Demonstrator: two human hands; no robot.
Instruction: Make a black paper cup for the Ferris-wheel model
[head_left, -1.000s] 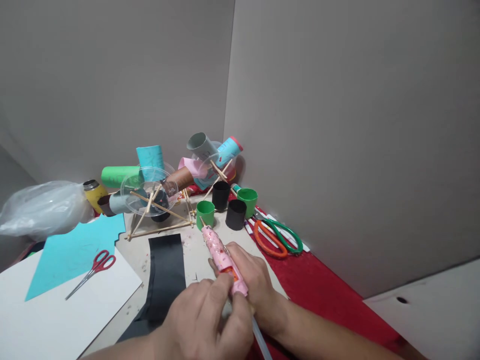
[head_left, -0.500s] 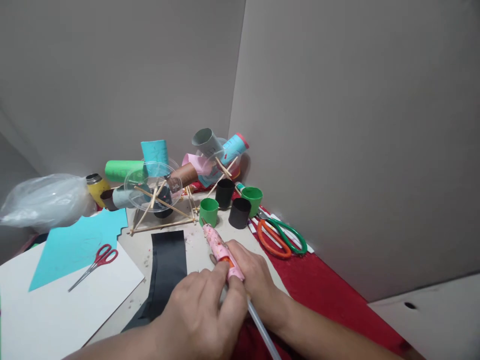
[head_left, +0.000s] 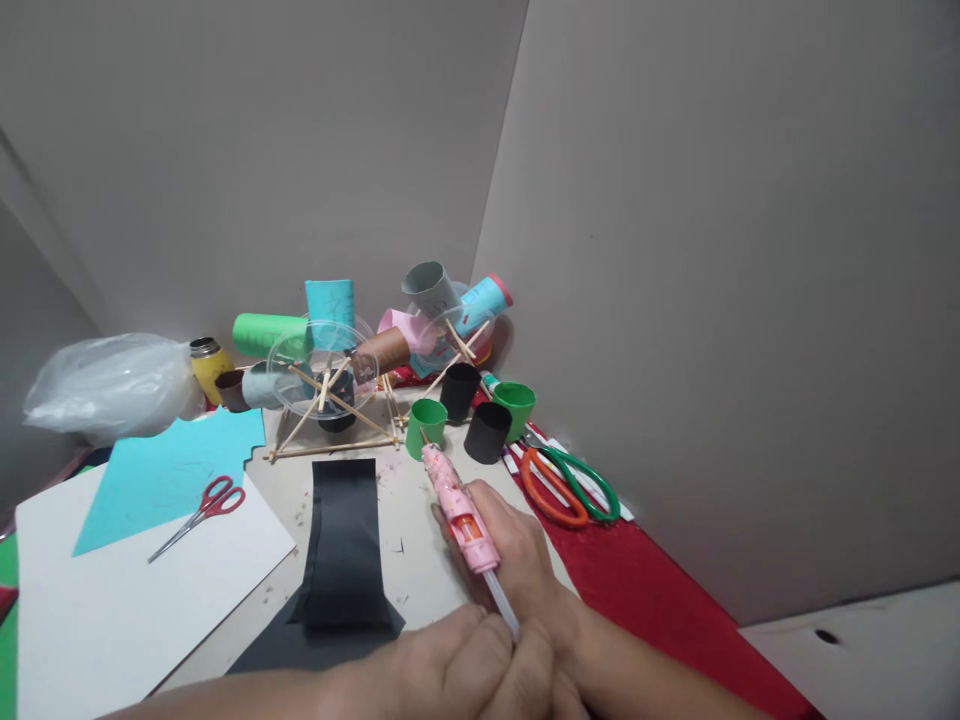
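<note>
A pink glue gun (head_left: 452, 500), stained along its barrel, points away from me in my right hand (head_left: 517, 545), whose fingers are wrapped round its side and underneath. Its tip lies near a small green paper cup (head_left: 426, 428); whether they touch I cannot tell. From its rear end sticks a translucent glue stick (head_left: 501, 604). My left hand (head_left: 480, 665) is closed round the lower end of that stick, close to my right wrist. Left of my hands lies a strip of black paper (head_left: 346, 540), partly over another dark sheet.
Two black cups (head_left: 487, 433) and another green cup (head_left: 514, 405) stand beyond the gun. Large scissors (head_left: 574, 485) lie right; red-handled scissors (head_left: 217, 497) rest on white and blue paper (head_left: 172, 470). A stick-framed wheel with paper tubes (head_left: 326, 370) stands behind, before grey walls.
My left hand has moved back from the gun's body to the glue stick behind it. The orange window in the gun now shows fully. The view has shifted slightly.
</note>
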